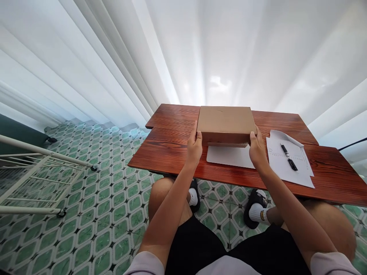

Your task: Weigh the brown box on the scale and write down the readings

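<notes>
Centrally, a wooden table [172, 149] is being used as the work surface; a brown cardboard box [226, 121] is being gripped at both near corners by left hand [194, 147] and right hand [258, 149], white sheet [229, 156] just beneath, paper [289, 162] and pen [288, 157] lying rightward.

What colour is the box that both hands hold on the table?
The box is plain brown cardboard with no print, seen best in the head view.

flat brown cardboard box [225, 121], closed, lying level on the wooden table's middle.
</notes>
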### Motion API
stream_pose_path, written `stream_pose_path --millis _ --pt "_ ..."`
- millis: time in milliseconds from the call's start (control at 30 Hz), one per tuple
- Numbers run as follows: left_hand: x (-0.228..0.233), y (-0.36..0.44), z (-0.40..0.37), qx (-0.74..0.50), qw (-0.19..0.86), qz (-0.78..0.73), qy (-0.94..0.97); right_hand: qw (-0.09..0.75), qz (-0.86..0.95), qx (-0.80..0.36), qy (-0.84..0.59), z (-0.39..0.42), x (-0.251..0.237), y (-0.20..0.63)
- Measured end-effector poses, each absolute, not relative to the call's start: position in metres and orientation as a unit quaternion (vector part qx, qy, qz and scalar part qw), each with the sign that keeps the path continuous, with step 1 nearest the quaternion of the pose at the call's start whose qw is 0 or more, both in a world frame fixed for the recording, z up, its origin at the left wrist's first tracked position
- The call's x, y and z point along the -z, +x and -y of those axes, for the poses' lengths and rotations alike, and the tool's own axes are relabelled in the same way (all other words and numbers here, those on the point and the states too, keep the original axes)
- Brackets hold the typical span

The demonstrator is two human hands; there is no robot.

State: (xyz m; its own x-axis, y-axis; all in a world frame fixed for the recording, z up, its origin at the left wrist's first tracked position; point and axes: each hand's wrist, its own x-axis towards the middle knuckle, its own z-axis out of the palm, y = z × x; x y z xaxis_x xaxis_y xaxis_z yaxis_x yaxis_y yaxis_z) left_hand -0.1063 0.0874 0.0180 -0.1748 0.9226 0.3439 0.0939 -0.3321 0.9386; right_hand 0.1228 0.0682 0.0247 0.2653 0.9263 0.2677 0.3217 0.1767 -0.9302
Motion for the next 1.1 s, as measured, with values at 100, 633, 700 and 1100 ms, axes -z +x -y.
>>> stream_pose_path --millis 100,633,700,1100 --pt "-0.021 -0.124 -0.086 -0.619 0.343 -0.479 0.519 0.536 0.558 -0.276 -0.569 -0.075 -0.032 0.101" --pt "-0.013 -0.219 -0.086 -0.693 0.260 -0.549 0.389 0.507 0.610 -0.353 -0.496 -0.114 -0.032 -0.011" --pt "-0.010 -0.224 -0.085 -0.696 0.258 -0.551 0.382 0.499 0.611 -0.357 -0.501 -0.116 -0.028 -0.016" --pt "-0.003 -0.229 -0.082 -0.689 0.262 -0.580 0.346 0.477 0.615 -0.368 -0.510 -0.116 -0.010 -0.027"
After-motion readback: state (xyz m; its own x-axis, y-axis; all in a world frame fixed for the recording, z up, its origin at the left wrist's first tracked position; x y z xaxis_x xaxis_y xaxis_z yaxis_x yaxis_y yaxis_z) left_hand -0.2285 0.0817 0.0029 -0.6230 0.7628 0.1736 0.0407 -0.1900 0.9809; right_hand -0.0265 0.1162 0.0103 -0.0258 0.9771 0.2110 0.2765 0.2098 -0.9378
